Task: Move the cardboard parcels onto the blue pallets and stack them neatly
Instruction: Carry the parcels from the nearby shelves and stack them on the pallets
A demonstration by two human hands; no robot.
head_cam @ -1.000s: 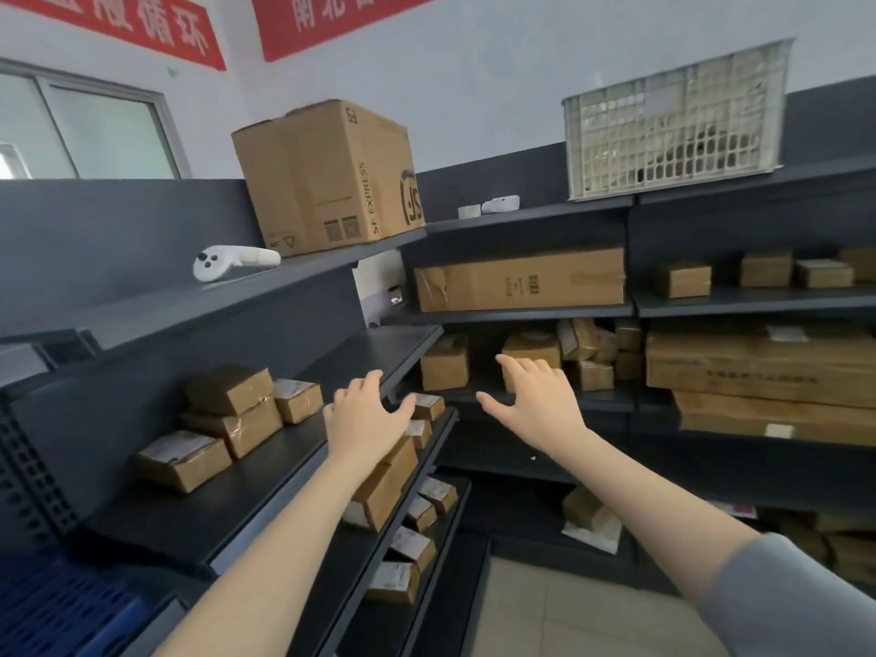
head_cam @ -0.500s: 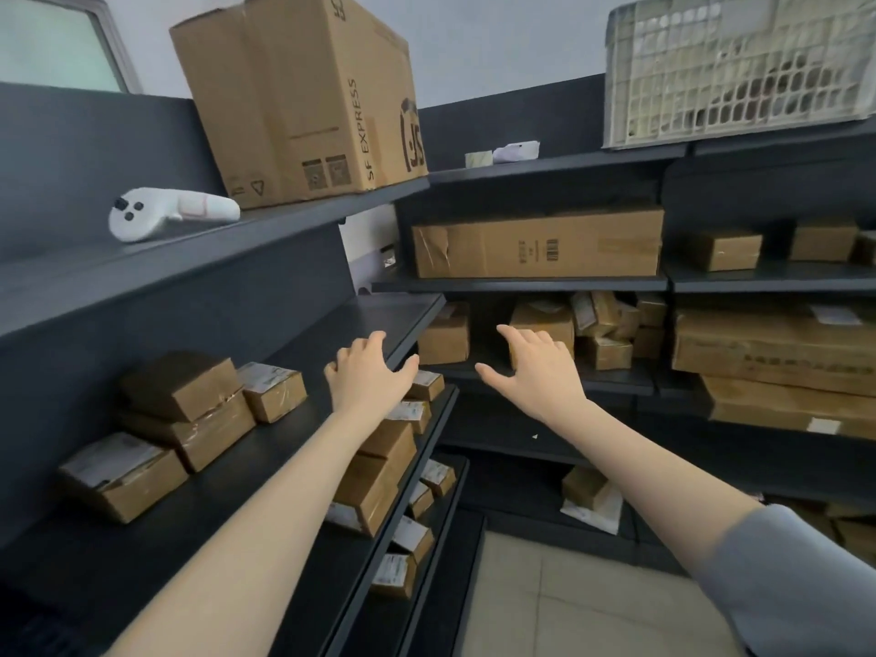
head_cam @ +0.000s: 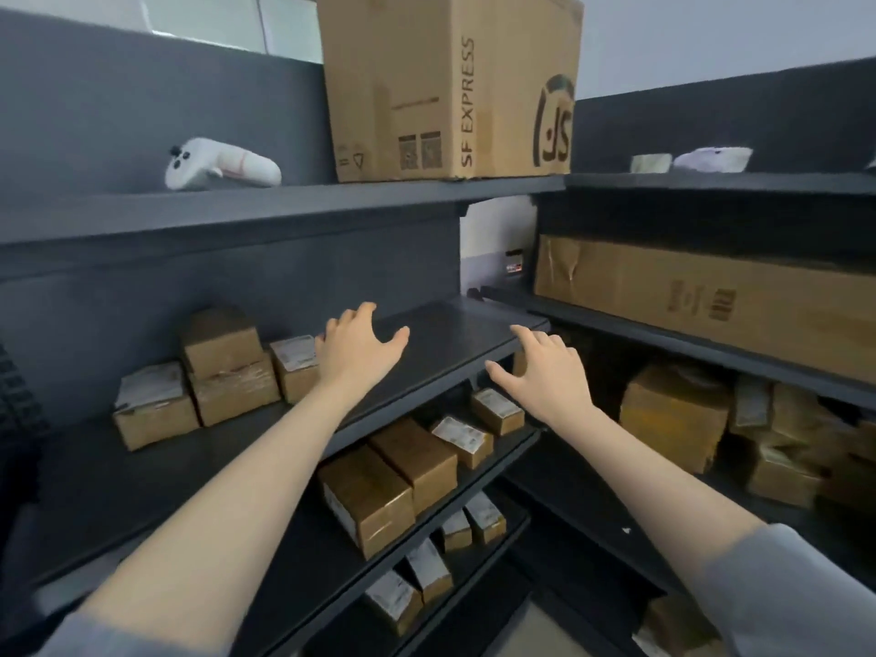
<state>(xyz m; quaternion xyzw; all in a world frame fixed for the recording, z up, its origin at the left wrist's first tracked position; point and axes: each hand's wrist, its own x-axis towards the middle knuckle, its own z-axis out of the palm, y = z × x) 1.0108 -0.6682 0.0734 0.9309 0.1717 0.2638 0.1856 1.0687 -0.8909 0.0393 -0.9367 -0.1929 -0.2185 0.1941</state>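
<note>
A large SF Express cardboard box stands on the top shelf, straight ahead and above my hands. My left hand is open, raised over the middle shelf with fingers spread and nothing in it. My right hand is open too, at the shelf's front edge, about a box-width from the left hand. Small labelled parcels sit stacked on the middle shelf at the left. More small parcels lie on the shelf below. No blue pallet is in view.
A white controller lies on the top shelf left of the big box. A long flat carton fills the right-hand shelf, with crumpled boxes beneath it. White objects rest on the right top shelf. Dark shelving closes in on both sides.
I have stepped closer to the corner and my view has tilted left and up. The big box now looms overhead. Both open hands have risen toward it.
</note>
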